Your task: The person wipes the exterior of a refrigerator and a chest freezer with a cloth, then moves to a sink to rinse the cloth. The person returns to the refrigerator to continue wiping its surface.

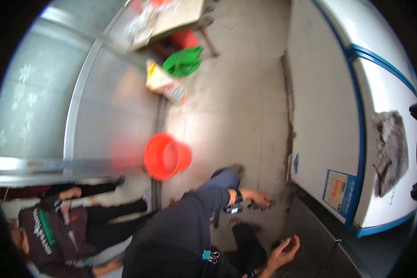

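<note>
My left hand (pixel 261 198), with a black band at the wrist, reaches down over the tiled floor. A small dark object (pixel 254 205) shows at its fingers; blur hides what it is and whether I grip it. My right hand (pixel 285 251) is held out near a glossy black surface (pixel 305 232), its fingers apart and slightly curled with nothing in them. A dark ridged thing (pixel 245 223) lies low between my two arms. On my dark top hangs a teal binder clip (pixel 206 255).
A white chest freezer (pixel 323 104) with blue trim stands at right, a grey cloth (pixel 392 149) on its lid. A red bucket (pixel 163 156) stands by the glass partition (pixel 107 104). Beyond are a printed sack (pixel 165 83), green item (pixel 184 62) and table (pixel 177 15). Another person (pixel 55 229) is at left.
</note>
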A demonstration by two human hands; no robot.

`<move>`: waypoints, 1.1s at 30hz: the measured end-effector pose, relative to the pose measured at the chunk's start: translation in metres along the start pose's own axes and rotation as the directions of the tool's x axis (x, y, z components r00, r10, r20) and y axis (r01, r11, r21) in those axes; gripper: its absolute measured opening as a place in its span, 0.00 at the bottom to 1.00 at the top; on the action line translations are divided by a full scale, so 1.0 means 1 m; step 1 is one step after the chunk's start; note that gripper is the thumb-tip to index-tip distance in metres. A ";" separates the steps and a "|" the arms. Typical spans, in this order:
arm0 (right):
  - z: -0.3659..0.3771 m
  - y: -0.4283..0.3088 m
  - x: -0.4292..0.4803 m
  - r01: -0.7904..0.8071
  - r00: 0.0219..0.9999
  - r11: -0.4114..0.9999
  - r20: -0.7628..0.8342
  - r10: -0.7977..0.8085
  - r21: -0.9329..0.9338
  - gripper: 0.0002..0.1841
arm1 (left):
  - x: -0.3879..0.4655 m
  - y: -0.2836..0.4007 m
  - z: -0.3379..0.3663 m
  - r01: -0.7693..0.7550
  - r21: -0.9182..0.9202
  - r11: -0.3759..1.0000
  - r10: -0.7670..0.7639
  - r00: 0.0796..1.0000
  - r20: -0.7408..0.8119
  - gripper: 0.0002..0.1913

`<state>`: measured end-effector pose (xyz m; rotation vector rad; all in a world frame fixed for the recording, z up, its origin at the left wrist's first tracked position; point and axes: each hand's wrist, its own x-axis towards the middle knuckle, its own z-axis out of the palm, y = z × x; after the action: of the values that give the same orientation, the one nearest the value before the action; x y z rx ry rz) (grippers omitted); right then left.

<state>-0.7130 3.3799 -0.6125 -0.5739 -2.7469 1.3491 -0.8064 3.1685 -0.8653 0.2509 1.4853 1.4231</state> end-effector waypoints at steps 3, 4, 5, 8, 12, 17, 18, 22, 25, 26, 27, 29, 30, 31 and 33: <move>-0.010 -0.038 -0.003 -0.105 0.993 0.991 0.063 0.100 0.083 0.15 | -0.041 0.022 0.015 0.085 0.013 0.996 -0.078 0.957 -0.281 0.19; -0.012 -0.051 -0.004 -0.096 0.992 0.991 0.085 0.088 0.093 0.15 | -0.057 0.036 0.019 0.072 -0.039 0.997 -0.082 0.916 -0.393 0.19; -0.015 -0.064 -0.003 -0.086 0.992 0.991 0.103 0.075 0.102 0.15 | -0.072 0.053 0.022 0.055 -0.073 0.996 -0.083 0.871 -0.484 0.19; -0.021 -0.108 -0.009 0.006 0.989 0.988 0.148 -0.029 0.153 0.13 | -0.127 0.105 0.018 0.156 -0.101 0.983 -0.185 0.808 -0.559 0.19; -0.019 -0.172 -0.014 0.060 0.969 0.991 0.233 -0.086 0.118 0.12 | -0.204 0.152 -0.005 0.110 -0.355 0.928 -0.320 0.725 -0.611 0.18; 0.003 -0.265 -0.009 0.119 0.939 0.993 0.322 -0.119 0.019 0.11 | -0.293 0.166 -0.053 -0.130 -0.689 0.713 -0.435 0.689 -0.580 0.17; 0.009 -0.283 -0.006 0.129 0.930 0.992 0.348 -0.120 -0.001 0.11 | -0.309 0.164 -0.065 -0.159 -0.750 0.643 -0.461 0.701 -0.544 0.18; 0.049 -0.348 0.007 0.192 0.892 0.981 0.417 -0.177 0.007 0.10 | -0.374 0.147 -0.116 -0.349 -0.758 0.551 -0.515 0.573 -0.638 0.21; 0.084 -0.388 0.018 0.239 0.850 0.971 0.477 -0.223 0.029 0.10 | -0.418 0.121 -0.144 -0.479 -0.746 0.463 -0.603 0.446 -0.661 0.19; 0.092 -0.398 0.021 0.257 0.828 0.965 0.504 -0.246 0.050 0.10 | -0.429 0.112 -0.146 -0.553 -0.709 0.438 -0.609 0.398 -0.687 0.18; 0.102 -0.408 0.022 0.263 0.807 0.962 0.530 -0.260 0.070 0.10 | -0.440 0.102 -0.149 -0.631 -0.656 0.414 -0.602 0.351 -0.717 0.17; 0.112 -0.423 0.025 0.321 0.760 0.944 0.573 -0.306 0.078 0.10 | -0.461 0.081 -0.145 -0.715 -0.621 0.322 -0.635 0.324 -0.702 0.11; 0.114 -0.429 0.027 0.347 0.737 0.936 0.599 -0.313 0.062 0.10 | -0.470 0.072 -0.141 -0.740 -0.607 0.291 -0.649 0.313 -0.693 0.10; 0.115 -0.434 0.028 0.374 0.708 0.925 0.625 -0.329 0.063 0.10 | -0.478 0.064 -0.134 -0.733 -0.643 0.222 -0.708 0.331 -0.623 0.09; 0.112 -0.440 0.032 0.429 0.647 0.902 0.677 -0.350 0.056 0.10 | -0.485 0.058 -0.114 -0.807 -0.564 0.178 -0.758 0.253 -0.601 0.08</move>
<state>-0.9010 3.0601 -0.3480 0.6569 -3.1949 1.5014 -0.6965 2.7596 -0.5968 -2.0740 0.7217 2.4882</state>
